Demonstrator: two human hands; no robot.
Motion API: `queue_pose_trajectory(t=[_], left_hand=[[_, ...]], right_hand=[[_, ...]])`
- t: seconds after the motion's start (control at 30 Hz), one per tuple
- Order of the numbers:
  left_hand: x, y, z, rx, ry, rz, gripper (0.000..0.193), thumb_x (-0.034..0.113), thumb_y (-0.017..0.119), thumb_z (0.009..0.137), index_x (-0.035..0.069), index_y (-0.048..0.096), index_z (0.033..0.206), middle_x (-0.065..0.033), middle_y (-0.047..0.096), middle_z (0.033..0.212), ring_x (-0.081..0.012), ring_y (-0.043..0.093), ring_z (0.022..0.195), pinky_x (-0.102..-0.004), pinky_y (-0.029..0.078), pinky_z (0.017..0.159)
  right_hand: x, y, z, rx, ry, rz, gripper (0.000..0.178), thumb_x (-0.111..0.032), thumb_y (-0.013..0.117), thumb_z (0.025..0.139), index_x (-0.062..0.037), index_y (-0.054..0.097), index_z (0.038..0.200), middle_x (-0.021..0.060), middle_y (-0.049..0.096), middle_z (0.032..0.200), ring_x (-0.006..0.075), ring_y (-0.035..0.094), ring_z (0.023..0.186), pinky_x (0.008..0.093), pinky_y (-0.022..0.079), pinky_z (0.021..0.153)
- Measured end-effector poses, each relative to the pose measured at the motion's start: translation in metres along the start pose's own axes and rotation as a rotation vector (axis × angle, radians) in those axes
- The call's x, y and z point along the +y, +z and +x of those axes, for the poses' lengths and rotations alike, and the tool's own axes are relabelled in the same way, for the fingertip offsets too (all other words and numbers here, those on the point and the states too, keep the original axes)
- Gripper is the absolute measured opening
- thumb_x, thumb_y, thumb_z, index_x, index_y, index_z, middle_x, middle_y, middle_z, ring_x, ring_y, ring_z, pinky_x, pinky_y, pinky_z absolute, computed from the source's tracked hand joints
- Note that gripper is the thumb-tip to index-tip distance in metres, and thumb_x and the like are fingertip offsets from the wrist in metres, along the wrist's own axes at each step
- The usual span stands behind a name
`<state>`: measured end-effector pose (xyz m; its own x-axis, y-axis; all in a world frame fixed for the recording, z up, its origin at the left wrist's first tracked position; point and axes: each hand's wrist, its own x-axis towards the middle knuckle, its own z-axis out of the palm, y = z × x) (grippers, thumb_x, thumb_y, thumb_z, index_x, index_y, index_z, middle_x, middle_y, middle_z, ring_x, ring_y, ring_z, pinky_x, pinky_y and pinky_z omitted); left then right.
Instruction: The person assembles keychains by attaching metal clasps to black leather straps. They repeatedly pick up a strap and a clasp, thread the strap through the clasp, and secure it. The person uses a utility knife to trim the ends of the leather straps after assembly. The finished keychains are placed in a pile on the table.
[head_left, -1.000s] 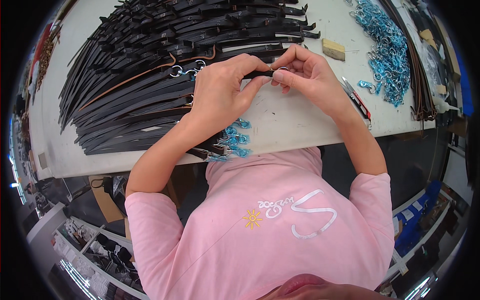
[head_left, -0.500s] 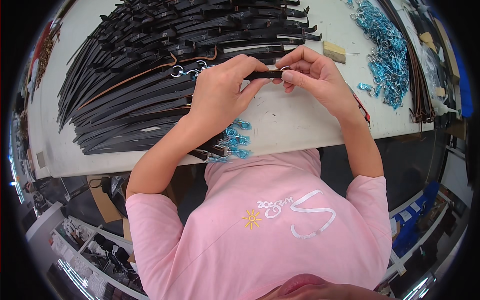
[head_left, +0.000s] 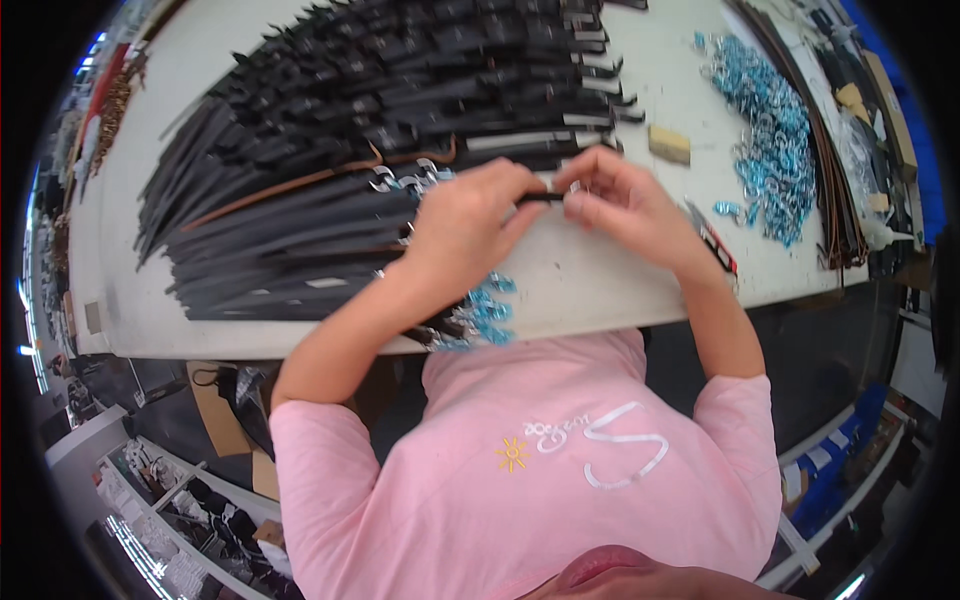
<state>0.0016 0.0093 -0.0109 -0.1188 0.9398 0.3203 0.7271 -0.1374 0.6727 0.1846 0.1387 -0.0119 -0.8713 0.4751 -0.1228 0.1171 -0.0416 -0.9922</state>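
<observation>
Over the table near its front edge, my two hands hold a narrow black strap [head_left: 541, 197] between them. My left hand [head_left: 462, 215] is closed on the strap's left part, thumb and fingers pinching it. My right hand [head_left: 628, 208] pinches the strap's right end, where a small silvery metal ring [head_left: 576, 187] shows at the fingertips. The fingers partly cover the strap, and blur hides finer detail. Beside my left hand lie silver metal clasps [head_left: 410, 180]. Below its wrist are blue-wrapped metal clasps [head_left: 488, 312] at the ends of black straps.
Many black straps [head_left: 300, 235] cover the table's left and far part, with a thin brown strap [head_left: 270, 195] among them. A yellowish block [head_left: 669, 145] and a red-and-black tool [head_left: 718, 248] lie right of my hands. Farther right are piled blue-wrapped metal clasps [head_left: 770, 140] and brown straps [head_left: 835, 190].
The whole view has shifted, so the table and hands sit lower in the picture. Both hands keep their grip, and less of the black strap shows between them.
</observation>
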Motion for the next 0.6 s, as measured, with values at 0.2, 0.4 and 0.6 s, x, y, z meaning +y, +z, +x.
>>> queue_pose_trajectory(t=[0.2, 0.4, 0.6], left_hand=[[-0.002, -0.019, -0.005, -0.090, 0.047, 0.070, 0.020, 0.010, 0.075, 0.084, 0.005, 0.066, 0.101, -0.0096, 0.063, 0.088, -0.0276, 0.066, 0.069, -0.0371, 0.052, 0.059], [0.000, -0.017, 0.003, -0.122, 0.119, 0.117, 0.017, 0.011, 0.072, 0.088, 0.005, 0.068, 0.102, -0.0092, 0.064, 0.086, -0.0303, 0.065, 0.070, -0.0391, 0.052, 0.059], [0.000, -0.016, 0.000, -0.127, 0.091, 0.102, 0.017, 0.011, 0.073, 0.087, 0.006, 0.068, 0.102, -0.0085, 0.062, 0.085, -0.0288, 0.065, 0.069, -0.0384, 0.051, 0.059]], right_hand=[[-0.014, 0.011, 0.008, -0.028, -0.231, -0.583, 0.015, -0.014, 0.064, 0.094, -0.0025, 0.060, 0.103, 0.0172, 0.067, 0.091, 0.0349, 0.067, 0.085, 0.0419, 0.051, 0.075], [0.003, 0.016, 0.004, 0.036, -0.314, -0.634, 0.012, -0.013, 0.060, 0.096, -0.0022, 0.058, 0.100, 0.0178, 0.065, 0.085, 0.0393, 0.063, 0.082, 0.0470, 0.048, 0.073], [-0.009, 0.006, 0.005, -0.122, -0.021, -0.348, 0.017, -0.017, 0.062, 0.096, -0.0015, 0.060, 0.104, 0.0138, 0.069, 0.085, 0.0255, 0.067, 0.080, 0.0359, 0.050, 0.074]])
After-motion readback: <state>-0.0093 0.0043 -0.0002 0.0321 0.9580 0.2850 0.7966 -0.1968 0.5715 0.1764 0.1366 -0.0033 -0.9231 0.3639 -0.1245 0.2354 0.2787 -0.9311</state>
